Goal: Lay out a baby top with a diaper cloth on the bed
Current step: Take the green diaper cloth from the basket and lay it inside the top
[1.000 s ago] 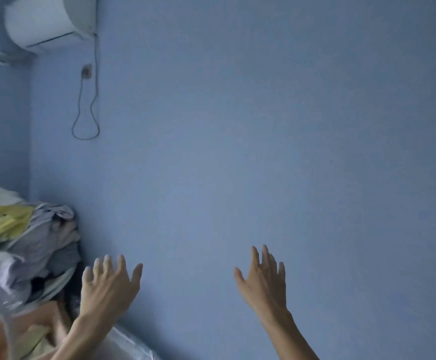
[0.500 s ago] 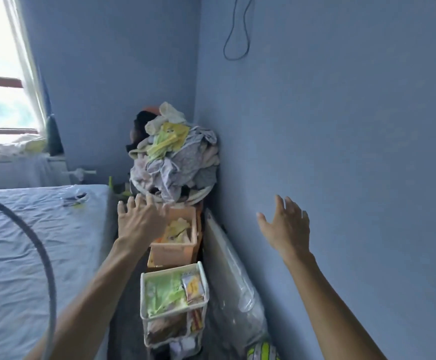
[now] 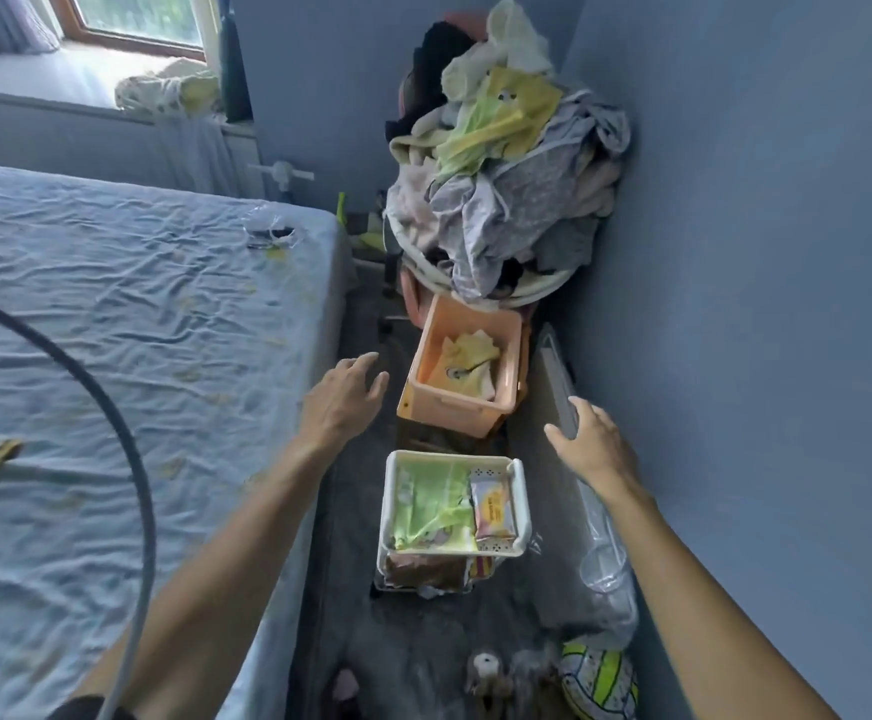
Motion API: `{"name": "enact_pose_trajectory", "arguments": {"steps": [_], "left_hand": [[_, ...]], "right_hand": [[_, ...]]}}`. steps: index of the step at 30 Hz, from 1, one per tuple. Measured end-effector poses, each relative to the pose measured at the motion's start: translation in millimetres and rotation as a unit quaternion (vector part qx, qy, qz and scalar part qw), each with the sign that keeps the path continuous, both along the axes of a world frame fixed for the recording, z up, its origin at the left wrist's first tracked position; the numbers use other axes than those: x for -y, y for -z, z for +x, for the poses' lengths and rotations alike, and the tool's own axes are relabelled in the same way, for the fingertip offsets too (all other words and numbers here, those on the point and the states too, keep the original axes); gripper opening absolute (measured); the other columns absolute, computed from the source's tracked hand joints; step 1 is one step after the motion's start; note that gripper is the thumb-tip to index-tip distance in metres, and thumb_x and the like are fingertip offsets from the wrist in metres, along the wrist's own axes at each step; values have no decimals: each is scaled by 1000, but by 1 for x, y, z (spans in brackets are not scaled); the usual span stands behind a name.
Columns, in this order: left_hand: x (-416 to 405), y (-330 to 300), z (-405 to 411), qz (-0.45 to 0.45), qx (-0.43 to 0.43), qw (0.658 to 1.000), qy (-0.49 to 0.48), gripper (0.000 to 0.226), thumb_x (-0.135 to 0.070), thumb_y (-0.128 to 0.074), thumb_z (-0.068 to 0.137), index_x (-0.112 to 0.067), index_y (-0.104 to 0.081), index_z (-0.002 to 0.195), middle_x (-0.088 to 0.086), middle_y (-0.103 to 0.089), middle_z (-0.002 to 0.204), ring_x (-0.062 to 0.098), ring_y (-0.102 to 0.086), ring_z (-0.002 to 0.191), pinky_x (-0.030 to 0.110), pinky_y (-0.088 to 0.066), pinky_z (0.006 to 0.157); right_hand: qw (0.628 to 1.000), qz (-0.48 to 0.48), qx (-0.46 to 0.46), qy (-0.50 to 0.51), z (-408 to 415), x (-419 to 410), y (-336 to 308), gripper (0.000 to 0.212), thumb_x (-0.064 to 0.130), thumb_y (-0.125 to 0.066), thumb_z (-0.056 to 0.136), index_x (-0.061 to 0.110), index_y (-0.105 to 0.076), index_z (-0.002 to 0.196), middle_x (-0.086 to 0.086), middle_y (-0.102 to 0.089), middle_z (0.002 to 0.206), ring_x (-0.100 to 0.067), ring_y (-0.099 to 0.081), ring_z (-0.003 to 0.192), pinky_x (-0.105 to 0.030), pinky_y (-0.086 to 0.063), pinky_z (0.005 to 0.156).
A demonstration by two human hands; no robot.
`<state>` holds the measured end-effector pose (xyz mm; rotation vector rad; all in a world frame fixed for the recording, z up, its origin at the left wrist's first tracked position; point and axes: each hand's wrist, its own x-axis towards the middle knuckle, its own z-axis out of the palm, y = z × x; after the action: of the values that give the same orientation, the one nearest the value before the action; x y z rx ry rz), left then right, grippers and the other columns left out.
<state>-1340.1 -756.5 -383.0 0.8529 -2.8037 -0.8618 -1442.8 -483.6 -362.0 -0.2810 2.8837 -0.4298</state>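
The bed with a wrinkled light blue sheet fills the left. Beside it on the floor stands a peach basket holding folded yellow baby cloths. Nearer to me is a white basket with green and patterned baby cloth and a small packet. My left hand hovers open at the bed's edge, just left of the peach basket. My right hand is open too, right of the baskets near the wall. Neither hand holds anything.
A tall heap of clothes sits on a round tub in the corner. A plastic-wrapped flat panel leans on the blue wall. A ball and soft toys lie on the floor. A dark hoop arcs over the bed. Window at top left.
The view has tilted down from the bare wall to the floor beside the bed, and the baskets came into sight. Both hands stay open and have lowered toward the baskets.
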Motion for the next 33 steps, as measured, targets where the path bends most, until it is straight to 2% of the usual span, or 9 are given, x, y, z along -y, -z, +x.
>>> {"name": "enact_pose_trajectory", "arguments": {"steps": [5,8,10,14,18,22,24,27,33], "left_hand": [[2,72,-20,101,-38,994,11,32,-25,-52,93,-27,-61,123,-1,-62,126,21,-61,109,39,-50,90],[-17,111,-37,187,-79,978,51,27,-14,-61,89,-21,-69,114,0,-67,114,13,-65,88,33,-53,83],[-34,144,-50,239,-68,965,83,29,-11,-62,89,-19,-67,116,3,-67,112,10,-63,82,20,-52,79],[-68,224,-68,297,-3,952,69,37,-14,-62,89,-21,-59,126,4,-63,120,8,-59,97,6,-44,81],[-93,298,-73,276,94,956,46,49,-18,-58,92,-18,-44,139,7,-47,141,19,-38,133,27,-29,108],[-96,344,-70,255,197,944,-76,63,-19,-53,92,-15,-23,148,18,-23,153,27,-22,143,36,-23,115],[-97,352,-71,256,211,938,-102,66,-16,-49,92,-18,-17,149,20,-22,150,31,-28,139,36,-29,112],[-100,357,-73,233,205,943,-124,67,-6,-44,86,-20,-20,147,18,-37,130,33,-46,117,30,-36,98],[-107,358,-68,170,193,961,-105,62,2,-42,78,-20,-33,136,12,-39,116,32,-49,102,35,-44,90]], "right_hand": [[995,-47,85,-22,-38,9,69,54,35,-59,89,24,-43,138,-8,-49,140,-28,-49,123,-37,-43,95],[986,-95,127,-46,-57,12,118,41,29,-64,87,27,-55,127,-3,-61,126,-18,-60,105,-27,-47,82],[976,-126,170,-55,-68,13,156,33,21,-67,85,26,-62,117,-2,-67,113,-12,-62,90,-20,-49,71],[954,-156,247,-61,-81,9,242,30,11,-68,82,26,-65,107,-1,-65,99,-20,-64,91,-36,-55,86],[944,-149,286,-66,-81,1,312,32,20,-68,82,32,-62,111,2,-66,106,-10,-61,80,-24,-51,75],[941,-149,292,-87,-78,11,354,38,23,-68,83,28,-60,120,1,-66,113,-13,-62,90,-32,-52,84],[943,-156,287,-67,-76,19,364,39,20,-66,85,25,-59,123,-2,-66,113,-13,-61,92,-31,-53,81],[962,-133,232,-55,-74,27,373,35,20,-63,88,23,-60,122,-3,-70,111,-14,-62,90,-24,-48,73],[973,-84,198,-83,-68,36,379,35,17,-54,93,23,-53,128,-9,-66,116,-27,-62,99,-40,-54,83]]}}
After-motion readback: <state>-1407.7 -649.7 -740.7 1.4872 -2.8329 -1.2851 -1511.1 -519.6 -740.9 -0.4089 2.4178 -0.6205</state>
